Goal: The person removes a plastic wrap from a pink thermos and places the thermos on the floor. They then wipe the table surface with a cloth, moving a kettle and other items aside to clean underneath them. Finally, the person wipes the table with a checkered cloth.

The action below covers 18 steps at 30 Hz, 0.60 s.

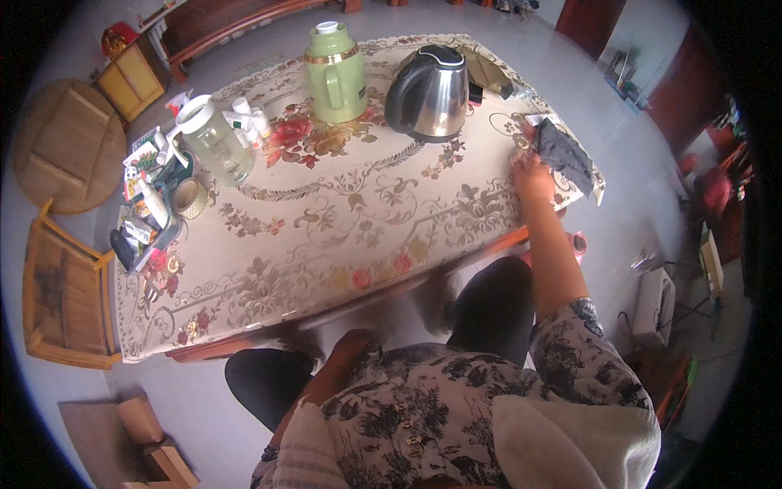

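My right hand reaches to the right end of the table, its fingers drawn together beside a crumpled dark grey cloth. Whatever those fingers hold is too small to make out. Down in my lap, below the table's front edge, rests my left hand; its fingers do not show clearly. A steel electric kettle with a black handle stands beyond my right hand, to its left. Farther left is a green vacuum flask with a white top.
A floral cloth covers the table. On its left stand a clear jug with a white lid, small white bottles, a roll of tape and a cluttered organiser. A wooden chair is beside the table's left end.
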{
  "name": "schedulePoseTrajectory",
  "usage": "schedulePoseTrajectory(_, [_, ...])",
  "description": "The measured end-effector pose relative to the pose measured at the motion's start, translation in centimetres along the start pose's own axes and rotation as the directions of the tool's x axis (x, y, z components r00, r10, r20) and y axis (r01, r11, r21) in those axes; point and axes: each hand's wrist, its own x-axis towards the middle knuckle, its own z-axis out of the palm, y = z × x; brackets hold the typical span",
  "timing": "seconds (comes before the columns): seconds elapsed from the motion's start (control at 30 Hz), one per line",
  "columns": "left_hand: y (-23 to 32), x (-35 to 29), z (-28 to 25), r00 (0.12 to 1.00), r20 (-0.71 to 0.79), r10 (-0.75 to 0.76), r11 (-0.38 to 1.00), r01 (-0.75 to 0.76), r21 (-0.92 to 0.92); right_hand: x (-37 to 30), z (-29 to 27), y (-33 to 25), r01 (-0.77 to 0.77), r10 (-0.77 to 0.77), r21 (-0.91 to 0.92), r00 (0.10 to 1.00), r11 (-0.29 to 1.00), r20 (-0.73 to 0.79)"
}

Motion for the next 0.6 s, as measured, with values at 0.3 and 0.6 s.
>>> schedulePoseTrajectory(0.3, [1.1, 0.5, 2.2, 0.999, -0.035, 0.012, 0.991, -0.007, 0.137, 2.5, 2.0, -3.0, 0.017, -0.021, -0.097, 0.999, 0.995, -0.032])
schedulePoseTrajectory(0.6, [-3.0, 3.5, 0.7, 0.999, -0.048, -0.006, 0.991, 0.000, -0.131, 2.6, 3.0, -2.4, 0.085, -0.080, 0.016, 0.979, 0.996, -0.188])
